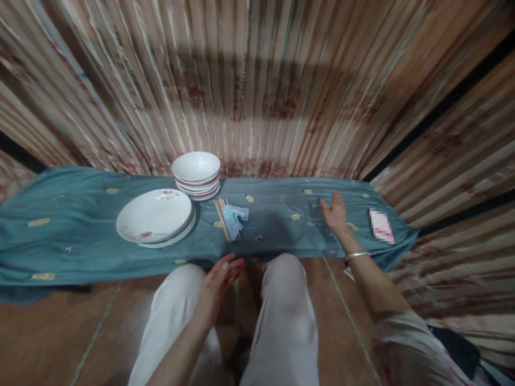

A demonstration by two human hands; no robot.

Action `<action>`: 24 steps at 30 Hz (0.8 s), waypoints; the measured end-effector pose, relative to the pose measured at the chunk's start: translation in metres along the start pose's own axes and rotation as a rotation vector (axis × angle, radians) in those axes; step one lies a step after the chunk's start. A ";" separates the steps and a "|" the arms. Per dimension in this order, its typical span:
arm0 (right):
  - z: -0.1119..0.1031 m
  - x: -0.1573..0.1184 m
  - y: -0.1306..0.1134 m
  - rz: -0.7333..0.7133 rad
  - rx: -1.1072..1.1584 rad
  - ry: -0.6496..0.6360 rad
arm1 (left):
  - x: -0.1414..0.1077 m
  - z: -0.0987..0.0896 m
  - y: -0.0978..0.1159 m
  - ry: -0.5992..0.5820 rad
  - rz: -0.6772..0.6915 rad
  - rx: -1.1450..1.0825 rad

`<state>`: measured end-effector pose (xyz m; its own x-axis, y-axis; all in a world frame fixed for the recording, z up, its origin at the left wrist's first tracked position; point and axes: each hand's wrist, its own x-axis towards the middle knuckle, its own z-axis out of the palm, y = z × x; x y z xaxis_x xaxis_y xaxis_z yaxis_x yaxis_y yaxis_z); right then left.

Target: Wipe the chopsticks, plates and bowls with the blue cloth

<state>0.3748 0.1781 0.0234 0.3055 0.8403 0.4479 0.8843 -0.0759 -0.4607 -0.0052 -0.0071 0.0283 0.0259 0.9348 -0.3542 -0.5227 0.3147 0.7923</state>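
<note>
My right hand (335, 215) is over the right part of the green patterned cloth (277, 236), thumb apart from the fingers, holding nothing. Above my left knee, just in front of the cloth's near edge, my left hand (221, 274) is held with its fingers stretched out and nothing in it. Nearest to it on the cloth lies a crumpled light-blue cloth (234, 220) across several wooden chopsticks (222, 217). Left of these is a stack of white oval plates (155, 214) with floral decoration. Behind them stand stacked white bowls (196, 167) with red bands.
A pixelated white and pink packet (381, 226) lies near the cloth's right end. Striped curtains (257, 96) hang behind and on the right, with a dark slanting bar (438, 110). My knees (286, 273) are close to the near edge, above a brown tiled floor (100, 332).
</note>
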 end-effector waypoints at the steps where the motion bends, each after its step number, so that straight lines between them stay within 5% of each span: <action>1: 0.009 -0.001 -0.025 -0.078 0.059 -0.041 | 0.000 -0.002 0.001 0.009 0.010 0.009; 6: 0.044 -0.035 -0.150 -0.442 0.275 -0.312 | 0.002 -0.006 0.013 0.053 0.042 0.011; 10: 0.060 -0.080 -0.215 -0.573 0.234 -0.499 | 0.000 0.000 0.024 0.044 0.055 0.027; 16: 0.077 -0.112 -0.238 -0.492 0.037 -0.663 | -0.009 0.003 0.031 0.049 0.064 0.078; 24: 0.092 -0.087 -0.242 -0.430 0.033 -0.675 | 0.019 0.011 0.038 0.061 0.157 0.225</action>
<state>0.1019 0.1723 0.0255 -0.3493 0.9363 0.0360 0.8617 0.3360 -0.3803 -0.0148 0.0246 0.0573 -0.0956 0.9655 -0.2424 -0.3141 0.2018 0.9277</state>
